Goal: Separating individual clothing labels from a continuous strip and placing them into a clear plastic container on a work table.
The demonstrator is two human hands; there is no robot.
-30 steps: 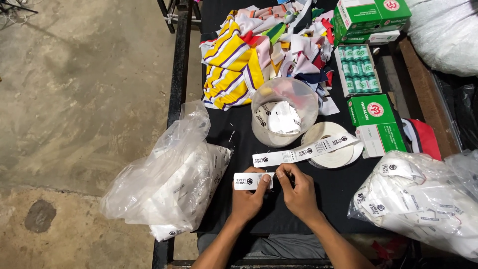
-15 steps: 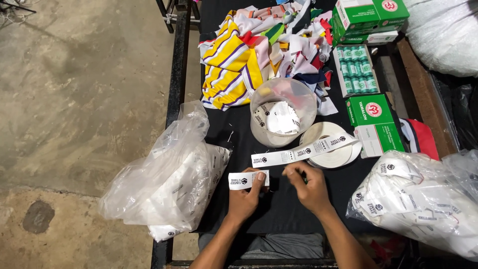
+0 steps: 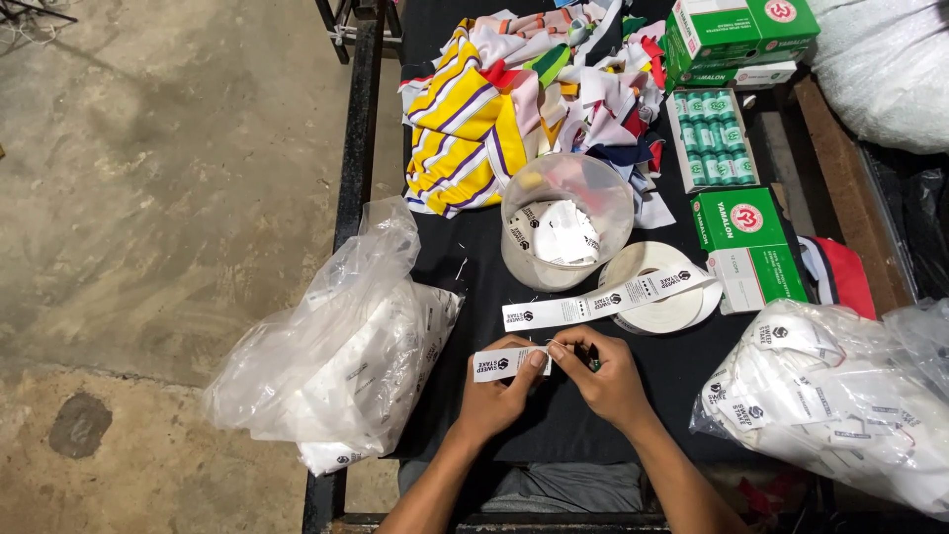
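My left hand (image 3: 499, 393) pinches a small white printed label (image 3: 502, 364) at the near edge of the black table (image 3: 465, 267). My right hand (image 3: 605, 374) touches the label's right end, its fingers closed around a small dark tool that is mostly hidden. Just beyond my hands a strip of white labels (image 3: 603, 299) runs off a white label roll (image 3: 664, 292). A clear plastic tub (image 3: 565, 232) with cut labels inside stands behind the strip.
A clear bag of white labels (image 3: 341, 356) hangs off the table's left edge and another bag (image 3: 840, 396) lies at the right. Coloured fabric pieces (image 3: 514, 109) are piled at the back. Green and white boxes (image 3: 746, 237) and a tray of green spools (image 3: 717, 138) stand at the right.
My two hands have come back together at the label after the right hand had drawn a little to the right. The label sits slightly lower and nearer me.
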